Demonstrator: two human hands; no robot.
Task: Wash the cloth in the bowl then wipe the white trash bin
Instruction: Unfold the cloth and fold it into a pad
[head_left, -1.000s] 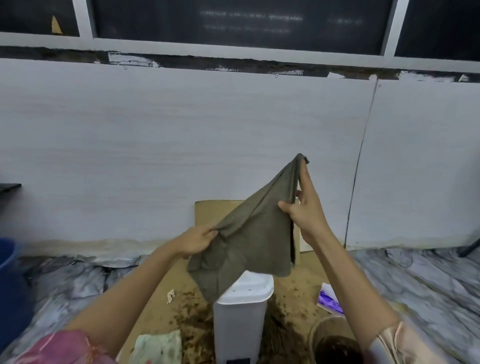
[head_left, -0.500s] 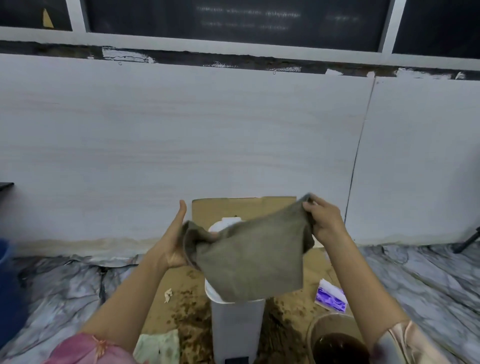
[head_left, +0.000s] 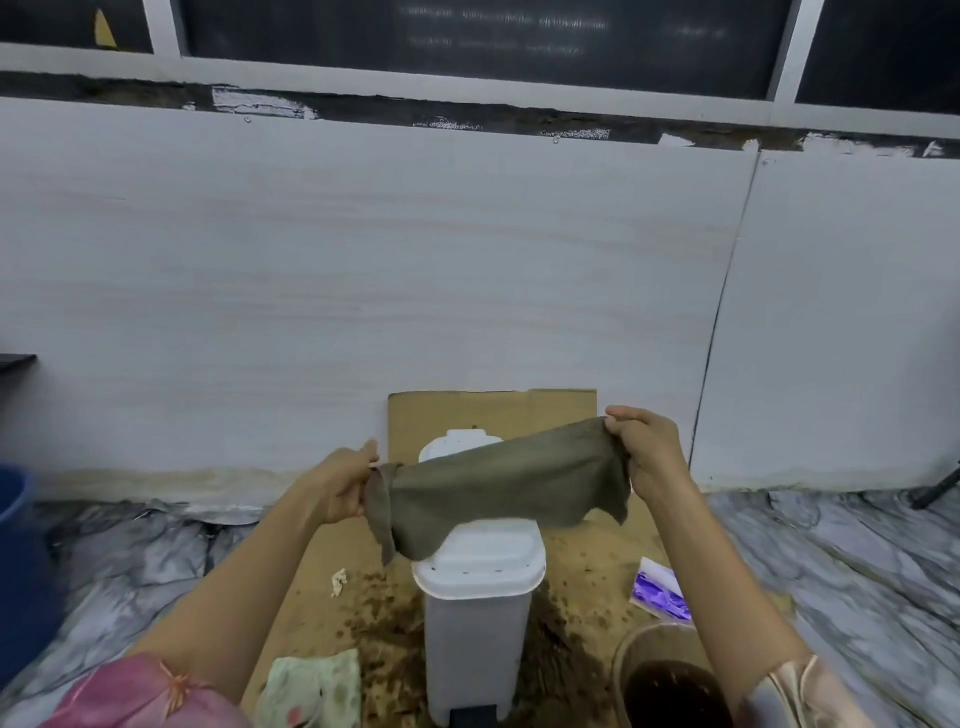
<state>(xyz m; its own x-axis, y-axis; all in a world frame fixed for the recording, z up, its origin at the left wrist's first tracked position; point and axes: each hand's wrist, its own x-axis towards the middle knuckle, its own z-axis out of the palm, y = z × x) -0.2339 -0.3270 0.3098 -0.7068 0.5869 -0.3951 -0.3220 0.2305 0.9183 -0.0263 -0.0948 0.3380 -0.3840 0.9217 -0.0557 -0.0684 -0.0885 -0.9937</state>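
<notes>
**Cloth spread above the bin, wiping about to start**

Nearest you, at the bottom right, the bowl (head_left: 670, 680) stands on the floor holding dark, murky water; a pale patterned rag (head_left: 311, 691) lies at the bottom left on the stained cardboard sheet (head_left: 587, 561). Between them the white trash bin (head_left: 478, 618) stands upright with its lid down, soil scattered round its base. Above the lid you hold the olive cloth (head_left: 498, 488) stretched between both hands, sagging in the middle and just clear of the bin or brushing it; which, you cannot tell. Your left hand (head_left: 340, 486) has its grip pinched on the cloth's left edge, a corner hanging loose below it. Your right hand (head_left: 641, 452) has its grip curled tight round the higher right corner. Washing appears finished, so you are judged to be at the start of the wiping step. The next move calls for lowering the cloth flat onto the lid and pressing it down. Beyond stands the pale wall (head_left: 467, 260).
</notes>
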